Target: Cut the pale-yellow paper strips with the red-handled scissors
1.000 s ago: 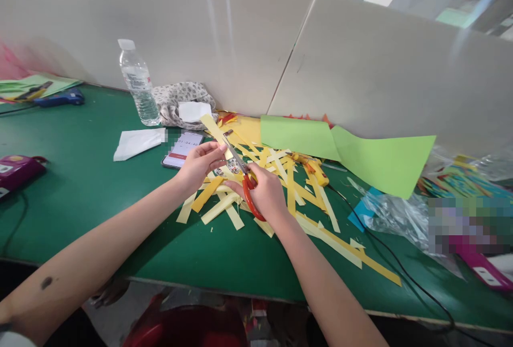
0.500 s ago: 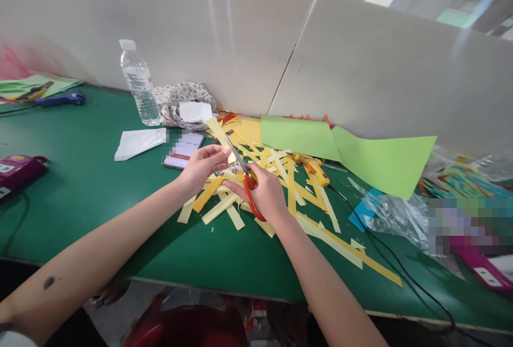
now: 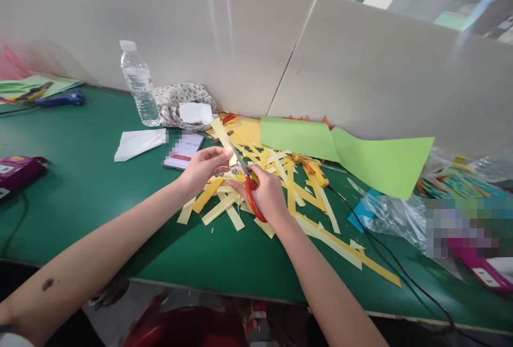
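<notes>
My left hand (image 3: 206,166) pinches a pale yellow paper strip (image 3: 222,138) near its lower end, the strip rising up and to the left. Red-handled scissors (image 3: 251,197) are in my right hand (image 3: 267,193), their blades pointing up and left beside the strip, close to my left fingertips. Whether the blades touch the paper is too small to tell. Beneath and around both hands lies a loose pile of yellow and cream paper strips (image 3: 218,209). A yellow glue gun (image 3: 318,171) rests on the pile's right side.
The green table (image 3: 168,251) meets a pale partition (image 3: 180,31). Behind my left hand are a phone (image 3: 185,149), white paper (image 3: 138,143), a water bottle (image 3: 140,87) and a patterned cloth (image 3: 168,103). Green sheets (image 3: 385,160), clear plastic (image 3: 401,221) and a black cord (image 3: 385,245) lie right.
The strip and my left fingertips have shifted slightly right and down. The scissors remain in my right hand, almost unmoved.
</notes>
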Motion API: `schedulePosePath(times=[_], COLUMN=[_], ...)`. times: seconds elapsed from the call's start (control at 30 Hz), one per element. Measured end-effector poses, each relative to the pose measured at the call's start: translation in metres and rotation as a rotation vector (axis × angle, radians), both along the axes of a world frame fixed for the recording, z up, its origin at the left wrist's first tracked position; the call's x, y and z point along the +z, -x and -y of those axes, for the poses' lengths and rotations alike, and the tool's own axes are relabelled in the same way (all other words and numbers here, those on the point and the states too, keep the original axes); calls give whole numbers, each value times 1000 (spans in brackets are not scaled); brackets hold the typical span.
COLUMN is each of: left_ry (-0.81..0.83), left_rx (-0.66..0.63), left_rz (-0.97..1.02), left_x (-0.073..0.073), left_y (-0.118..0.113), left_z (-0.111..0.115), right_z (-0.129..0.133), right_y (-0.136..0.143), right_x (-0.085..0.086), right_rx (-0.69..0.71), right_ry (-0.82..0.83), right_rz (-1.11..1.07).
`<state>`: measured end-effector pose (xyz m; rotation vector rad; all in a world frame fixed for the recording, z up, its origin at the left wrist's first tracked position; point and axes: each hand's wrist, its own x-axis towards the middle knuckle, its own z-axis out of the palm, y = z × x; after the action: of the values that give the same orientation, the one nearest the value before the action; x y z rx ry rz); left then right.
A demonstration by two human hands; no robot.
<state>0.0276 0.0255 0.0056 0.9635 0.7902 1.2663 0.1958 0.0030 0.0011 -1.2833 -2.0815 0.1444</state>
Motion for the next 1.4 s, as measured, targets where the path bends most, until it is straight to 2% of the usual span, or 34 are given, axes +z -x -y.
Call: schedulePosePath(times=[0.4, 0.67, 0.87, 1.0, 1.4], left_ry=[35, 12, -33, -53, -81], left_rx=[-46, -50, 38, 104, 119], left_rz=[-17, 6, 100, 70, 54], left_x=[-3, 1, 4, 4, -2], left_y=[-1, -2, 1, 1, -4], left_z=[0, 4, 3, 2, 4], right_z=[1, 2, 3, 3, 4], right_y=[2, 4, 3, 4, 5], right_x=[0, 2, 2, 0, -3], right_rx=[-3, -49, -15, -1, -16], right_ry=[-3, -66, -35, -18, -12], right_rz=[-26, -26, -28, -18, -8])
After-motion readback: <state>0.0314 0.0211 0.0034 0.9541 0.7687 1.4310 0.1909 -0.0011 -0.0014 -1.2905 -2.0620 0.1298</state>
